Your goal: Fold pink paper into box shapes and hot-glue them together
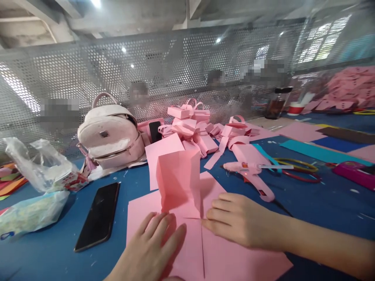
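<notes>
A folded sheet of pink paper (178,179) stands upright in front of me, its sides bent forward like an open box. Under it, flat pink sheets (243,261) lie on the blue table, with a dark straight gap between two of them. My left hand (152,242) is open, fingers stretched, its fingertips at the folded paper's lower left edge. My right hand (234,220) lies on the pink sheets, fingers side by side and slightly bent, tips close to the folded paper's lower right corner. Its thumb is hidden. A pink glue gun (252,173) lies beyond my right hand.
A black phone (98,216) and plastic bags (32,210) lie left. Behind are a pale backpack (109,132), piled pink paper boxes (190,125) and a perforated metal screen (164,62). Rightward are tape rolls (301,171), a magenta tool (354,173) and a dark-lidded jar (277,104).
</notes>
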